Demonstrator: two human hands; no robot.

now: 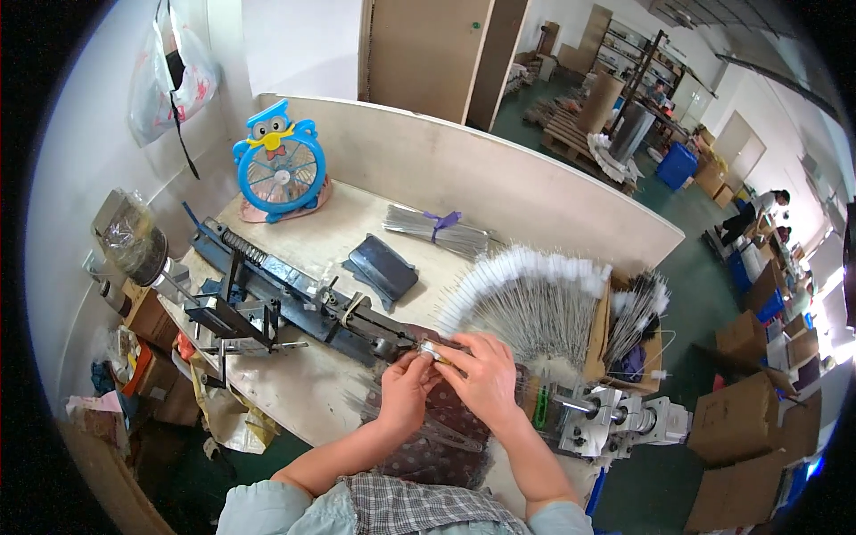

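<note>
My left hand (pixel 407 390) and my right hand (pixel 484 376) meet at the right end of a long black metal bench fixture (pixel 308 308). Thumb and fingers of the right hand pinch a small whitish piece (pixel 430 349), too small to name. The left hand's fingers are closed close beside it; what they hold is hidden. Below the hands lies a dark dotted cloth (pixel 459 412) with thin wires on it. Just beyond the right hand, a fan-shaped spread of wire brushes (pixel 535 294) shows white bristle tips and thin metal stems.
A wire bundle (pixel 419 226) with a purple tie and a dark pouch (pixel 383 270) lie behind the fixture. A blue owl-shaped fan (pixel 282 169) stands back left. At right are a cardboard box (pixel 599 343) of brushes and a silver machine (pixel 615 419). Another person (pixel 753 217) stands far off.
</note>
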